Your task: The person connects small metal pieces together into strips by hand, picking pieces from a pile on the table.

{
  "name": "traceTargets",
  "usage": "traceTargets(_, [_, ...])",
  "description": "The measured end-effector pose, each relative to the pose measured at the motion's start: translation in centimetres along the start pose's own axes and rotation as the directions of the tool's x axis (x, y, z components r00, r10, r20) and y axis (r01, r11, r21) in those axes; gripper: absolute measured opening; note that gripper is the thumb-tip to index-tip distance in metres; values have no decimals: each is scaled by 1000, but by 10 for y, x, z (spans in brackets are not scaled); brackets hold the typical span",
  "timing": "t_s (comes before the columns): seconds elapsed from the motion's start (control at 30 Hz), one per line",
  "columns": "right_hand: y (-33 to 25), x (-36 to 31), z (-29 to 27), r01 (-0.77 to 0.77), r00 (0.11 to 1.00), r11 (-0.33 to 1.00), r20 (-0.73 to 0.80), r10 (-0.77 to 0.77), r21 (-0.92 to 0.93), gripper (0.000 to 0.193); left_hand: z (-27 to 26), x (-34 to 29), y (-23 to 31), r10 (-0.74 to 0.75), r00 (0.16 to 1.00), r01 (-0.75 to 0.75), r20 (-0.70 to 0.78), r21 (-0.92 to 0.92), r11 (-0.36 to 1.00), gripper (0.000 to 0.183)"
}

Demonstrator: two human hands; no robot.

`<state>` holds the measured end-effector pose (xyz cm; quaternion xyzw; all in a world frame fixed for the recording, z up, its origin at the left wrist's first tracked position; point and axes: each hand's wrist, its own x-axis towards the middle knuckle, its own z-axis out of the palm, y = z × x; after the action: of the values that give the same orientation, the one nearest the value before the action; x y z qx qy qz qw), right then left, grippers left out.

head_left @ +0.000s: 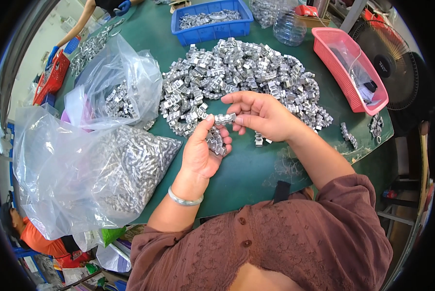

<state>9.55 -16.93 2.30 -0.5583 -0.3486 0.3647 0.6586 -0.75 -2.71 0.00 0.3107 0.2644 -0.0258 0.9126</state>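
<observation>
A short chain of silver metal links (223, 119) stretches between my two hands above the green table (232, 182). My left hand (198, 157), with a bangle on its wrist, grips the left end between thumb and fingers. More of the linked metal (216, 143) lies in its curled palm. My right hand (270, 116) pinches the other end with thumb and forefinger, its other fingers loosely bent. Just beyond both hands spreads a big heap of similar silver link chains (241, 68). A small link piece (259, 139) lies beneath my right hand.
At left stand a large plastic bag of small metal parts (140, 167) and an open bag (130, 68) with more links. Behind the heap is a blue bin (212, 33). On the right are a pink basket (348, 70), a loose chain (348, 136) and a fan (387, 65). Other people appear at left.
</observation>
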Motion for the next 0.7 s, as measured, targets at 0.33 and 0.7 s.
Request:
traceTargets(0.33, [1, 3, 0, 113, 983, 884, -76, -164, -453, 33, -9, 5, 5, 71, 991, -53, 114, -153, 987, 22])
traceTargets(0.7, [25, 4, -5, 136, 968, -5, 134, -210, -991, 15, -14, 6, 14, 181, 955, -98, 236, -325, 941, 25])
